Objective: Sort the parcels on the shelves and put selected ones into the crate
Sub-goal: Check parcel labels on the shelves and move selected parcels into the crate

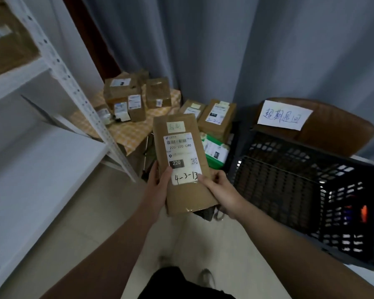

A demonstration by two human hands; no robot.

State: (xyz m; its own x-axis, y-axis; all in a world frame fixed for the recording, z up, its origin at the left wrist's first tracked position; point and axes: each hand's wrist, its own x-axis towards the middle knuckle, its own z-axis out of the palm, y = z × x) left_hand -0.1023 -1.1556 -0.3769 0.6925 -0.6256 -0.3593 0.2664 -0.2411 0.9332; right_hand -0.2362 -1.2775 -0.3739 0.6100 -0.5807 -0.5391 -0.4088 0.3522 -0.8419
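I see both hands holding one long brown parcel in the middle of the view, above the pale floor, its near end low and its far end tipped up and away. The left hand grips the left edge: its thumb presses on the front beside the white label and its fingers are curled behind, out of sight. The right hand grips the right edge lower down, with its thumb tip on the label's near right corner and the other fingers wrapped round the side. The label shows a barcode, the print 220-220-C40, a dark block reading 220, and handwritten 4-3-13. A small pale sticker sits above it.

The black slatted crate stands just right of the parcel, apart from it, its open top facing me. Behind it is a brown chair bearing a white paper sign with handwritten characters.

On the left rises a white metal shelf with a cardboard box on an upper level. Far of the parcel, a low table under a yellow checked cloth carries several taped boxes. To their right lie more brown parcels and a green package. A grey curtain closes the far side.
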